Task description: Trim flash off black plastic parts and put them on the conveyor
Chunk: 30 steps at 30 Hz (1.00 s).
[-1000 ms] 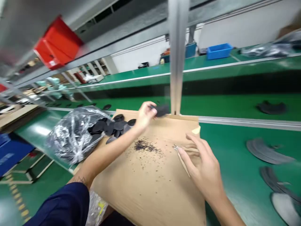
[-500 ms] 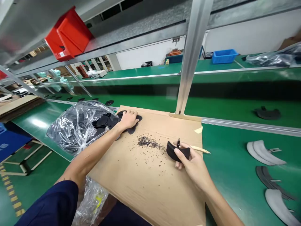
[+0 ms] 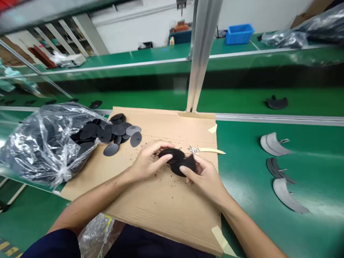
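Over the cardboard sheet [image 3: 161, 211], my left hand [image 3: 143, 163] is closed on a black oval disc [image 3: 172, 155], thumb on top. My right hand [image 3: 206, 175] grips a curved black piece [image 3: 188, 165] between thumb and fingers. The two black parts meet or overlap in front of me; whether they are joined I cannot tell. Beyond my right hand lie nippers [image 3: 206, 150] with a pale yellow handle. Small black bits [image 3: 172, 186] are scattered beneath my hands. Several loose black discs [image 3: 118, 129] lie at the cardboard's far left.
A clear plastic bag [image 3: 51, 143] of black discs stands left. Curved grey parts [image 3: 274, 144] and dark ones [image 3: 279, 170] lie on the green bench at right. A metal post [image 3: 201, 53] rises behind the cardboard. A blue bin [image 3: 239, 34] sits on the far bench.
My left hand has come from the disc pile to the middle with a disc in it. My right hand has brought the curved piece against it. The view has shifted.
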Available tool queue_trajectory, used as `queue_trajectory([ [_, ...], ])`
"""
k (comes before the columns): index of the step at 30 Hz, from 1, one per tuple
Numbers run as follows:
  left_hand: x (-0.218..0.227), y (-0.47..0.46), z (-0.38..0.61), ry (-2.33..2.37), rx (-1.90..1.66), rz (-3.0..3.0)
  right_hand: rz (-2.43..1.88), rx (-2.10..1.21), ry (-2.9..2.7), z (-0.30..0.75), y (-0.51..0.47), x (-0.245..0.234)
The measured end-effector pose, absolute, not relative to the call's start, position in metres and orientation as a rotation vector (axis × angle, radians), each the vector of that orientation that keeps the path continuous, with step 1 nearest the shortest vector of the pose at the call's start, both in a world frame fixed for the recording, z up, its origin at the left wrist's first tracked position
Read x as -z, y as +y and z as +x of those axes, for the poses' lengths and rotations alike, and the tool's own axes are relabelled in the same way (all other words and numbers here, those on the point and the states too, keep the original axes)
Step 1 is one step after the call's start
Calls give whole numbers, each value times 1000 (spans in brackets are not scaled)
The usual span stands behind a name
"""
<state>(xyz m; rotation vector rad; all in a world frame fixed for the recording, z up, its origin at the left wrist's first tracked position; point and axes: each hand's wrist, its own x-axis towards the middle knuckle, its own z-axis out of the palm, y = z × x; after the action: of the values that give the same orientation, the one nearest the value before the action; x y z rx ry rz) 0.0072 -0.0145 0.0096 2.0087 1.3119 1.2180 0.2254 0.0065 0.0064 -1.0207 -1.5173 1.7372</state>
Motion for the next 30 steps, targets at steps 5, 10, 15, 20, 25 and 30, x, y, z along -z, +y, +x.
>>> queue_trajectory([
  [5, 5, -26, 25, 1382, -1277, 2147, -1012, -1781, -1583, 222, 2, 0],
  [10, 11, -26, 22, 1480, -1292, 2096, -1032, -1771, -1620, 221, 0, 0],
  [15, 13, -27, 25, 1451, -1382, 2084, -1063, -1773, -1620, 218, -1, -2],
  [20, 10, -27, 21, 1326, -1441, 2051, -1090, -1785, -1576, 218, -1, 0],
  [25, 4, -29, 16, 1309, -1388, 1691, -1138, -1728, -1556, 220, 1, -3],
  [30, 7, -29, 17, 1267, -1304, 1660, -1171, -1707, -1613, 221, 2, -6],
])
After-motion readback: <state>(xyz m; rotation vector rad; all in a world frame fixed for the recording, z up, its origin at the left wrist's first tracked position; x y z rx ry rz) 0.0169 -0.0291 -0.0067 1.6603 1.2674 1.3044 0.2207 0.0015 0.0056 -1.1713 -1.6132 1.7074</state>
